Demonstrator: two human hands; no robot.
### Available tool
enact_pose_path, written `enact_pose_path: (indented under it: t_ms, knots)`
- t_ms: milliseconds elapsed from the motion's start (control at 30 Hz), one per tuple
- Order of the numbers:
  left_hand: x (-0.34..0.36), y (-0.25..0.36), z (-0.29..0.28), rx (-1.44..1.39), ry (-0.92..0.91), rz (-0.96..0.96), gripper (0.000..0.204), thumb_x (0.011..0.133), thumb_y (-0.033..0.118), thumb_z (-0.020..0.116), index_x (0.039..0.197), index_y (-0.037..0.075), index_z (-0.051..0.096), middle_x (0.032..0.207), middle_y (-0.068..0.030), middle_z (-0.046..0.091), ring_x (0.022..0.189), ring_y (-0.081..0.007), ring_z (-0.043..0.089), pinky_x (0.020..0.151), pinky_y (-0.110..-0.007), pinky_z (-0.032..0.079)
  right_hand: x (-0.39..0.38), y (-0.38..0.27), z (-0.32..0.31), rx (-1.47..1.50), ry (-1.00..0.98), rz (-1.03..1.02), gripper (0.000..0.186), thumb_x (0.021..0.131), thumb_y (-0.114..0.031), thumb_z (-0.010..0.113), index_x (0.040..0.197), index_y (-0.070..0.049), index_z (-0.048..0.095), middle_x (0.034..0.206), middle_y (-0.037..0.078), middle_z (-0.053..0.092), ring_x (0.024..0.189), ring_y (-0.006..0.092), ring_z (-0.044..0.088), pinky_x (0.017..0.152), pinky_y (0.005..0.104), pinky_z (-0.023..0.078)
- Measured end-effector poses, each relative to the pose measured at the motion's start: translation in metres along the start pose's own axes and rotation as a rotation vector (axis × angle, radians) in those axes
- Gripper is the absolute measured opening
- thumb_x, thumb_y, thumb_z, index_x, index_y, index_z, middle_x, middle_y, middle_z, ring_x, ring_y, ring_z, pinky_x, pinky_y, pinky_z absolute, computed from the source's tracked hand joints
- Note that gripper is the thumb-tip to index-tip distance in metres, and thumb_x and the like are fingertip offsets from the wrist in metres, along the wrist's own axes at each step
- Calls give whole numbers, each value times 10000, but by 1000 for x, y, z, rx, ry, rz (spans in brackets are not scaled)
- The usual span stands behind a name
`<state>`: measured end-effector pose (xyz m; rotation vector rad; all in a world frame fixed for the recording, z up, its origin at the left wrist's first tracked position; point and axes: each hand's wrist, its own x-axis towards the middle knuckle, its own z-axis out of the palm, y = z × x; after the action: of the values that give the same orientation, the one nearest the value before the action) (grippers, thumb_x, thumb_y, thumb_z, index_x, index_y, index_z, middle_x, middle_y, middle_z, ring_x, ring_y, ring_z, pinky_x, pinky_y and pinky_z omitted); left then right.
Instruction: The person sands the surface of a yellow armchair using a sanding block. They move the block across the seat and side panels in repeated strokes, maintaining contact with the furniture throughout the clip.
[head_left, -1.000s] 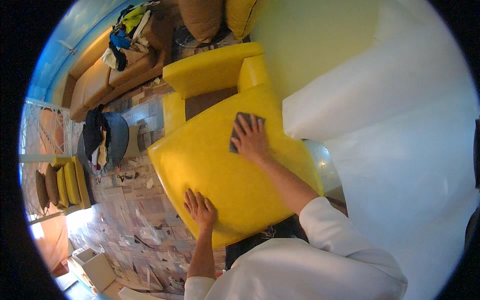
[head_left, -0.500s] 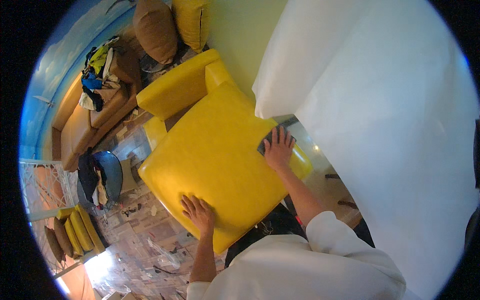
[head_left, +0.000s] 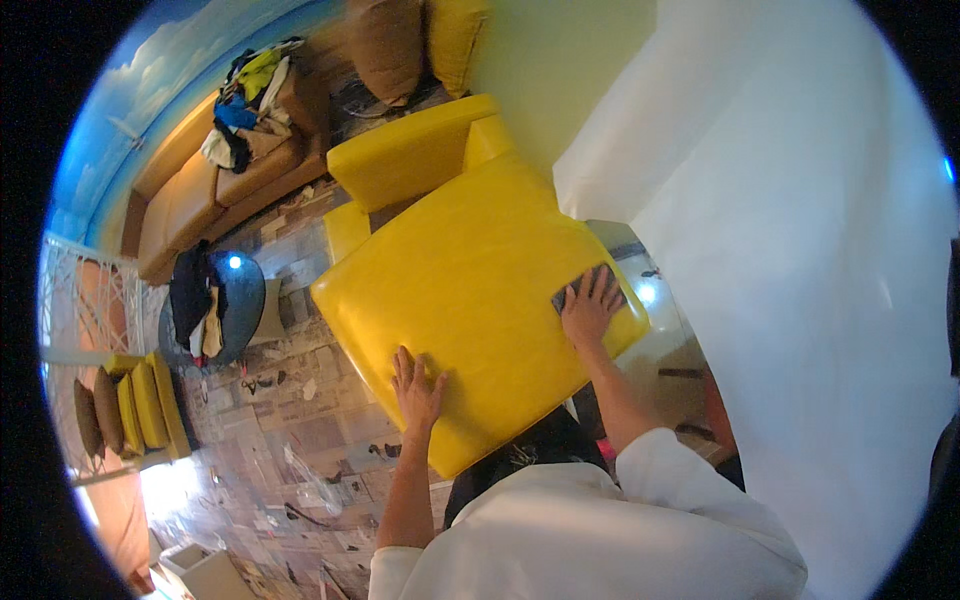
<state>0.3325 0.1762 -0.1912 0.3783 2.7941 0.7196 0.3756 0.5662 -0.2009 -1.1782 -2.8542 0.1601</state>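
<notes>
A yellow upholstered seat [head_left: 470, 300] with a smooth, shiny top spreads out in front of me, its low armrest or back [head_left: 410, 150] beyond it. My right hand [head_left: 590, 312] lies over a dark, flat cloth or pad [head_left: 572, 292], pressing it onto the seat near the right edge. Part of that pad is hidden under my palm and fingers. Toward the left edge, my left hand [head_left: 418, 395] rests on the yellow surface with fingers spread, holding nothing.
White sheeting [head_left: 780, 250] hangs along the right side. At far left stand a tan sofa [head_left: 190, 205] heaped with clothes [head_left: 250, 100] and a round dark table [head_left: 235, 320] with garments. Scraps litter the patterned floor [head_left: 290, 430]. Brown and yellow cushions [head_left: 385, 50] sit at the back.
The whole view has shifted and turned a little, so the seat appears further right. My left fingers look more spread. My right hand still covers the dark pad near the right edge.
</notes>
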Motion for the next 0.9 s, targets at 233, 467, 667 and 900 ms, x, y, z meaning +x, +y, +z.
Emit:
enact_pose_path:
  t_ms: [233,467,667,900]
  knots:
    - [-31,10,15,78,95,-6,800,924,517,806,1533,60,559,1768,-248,261,1622,-479,244,1212,-695,296,33,-116,-1,63,48,-733,664,1092,-490,523,1608,-73,487,1754,173,303,1575,522,265,1252,716,208]
    - [-40,54,19,187,70,-181,980,805,604,877,1552,80,519,1769,-269,232,1621,-496,229,1166,-732,323,-40,-120,-25,40,-318,-1128,699,1139,-551,408,1700,-136,369,1820,111,158,1659,443,93,1322,647,99]
    - [-39,58,19,126,47,-285,985,753,486,947,1557,117,514,1790,-223,194,1638,-468,194,1210,-739,273,48,-41,-27,-15,-63,-878,721,1068,-460,607,1666,-107,415,1783,184,246,1616,537,172,1265,744,129]
    - [-61,74,23,76,183,-498,1010,739,602,918,1556,132,554,1797,-227,178,1647,-472,167,1184,-740,310,59,-55,5,41,71,-799,739,1105,-467,560,1657,-10,381,1764,261,236,1610,545,189,1281,701,153]
